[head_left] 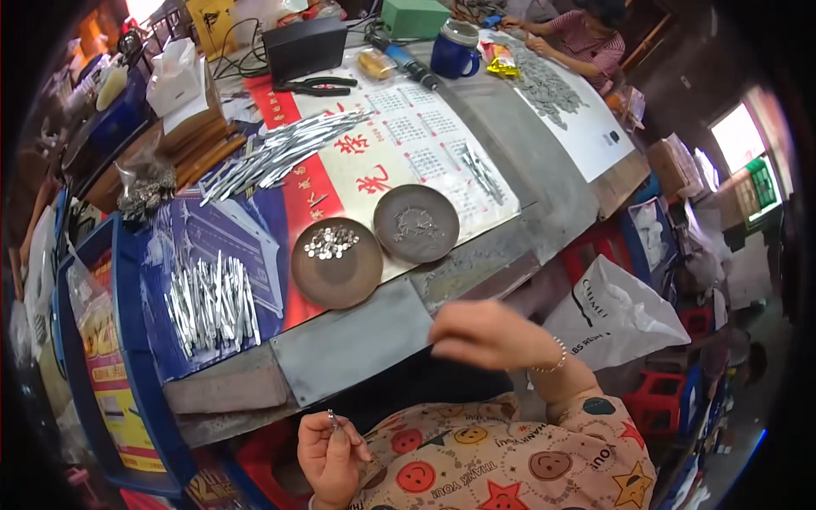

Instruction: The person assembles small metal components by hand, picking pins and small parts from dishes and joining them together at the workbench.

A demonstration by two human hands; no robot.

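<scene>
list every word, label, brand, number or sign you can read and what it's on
I won't copy wording, only locate it:
White plastic sack: dark capitals, readable.
Calendar sheet: large red characters, clear; date grids too small to read.
Smiley-patterned top: dark slogan, readable.
Yellow-and-pink package: print partly blurred.
Yellow packet: too small to read.
</scene>
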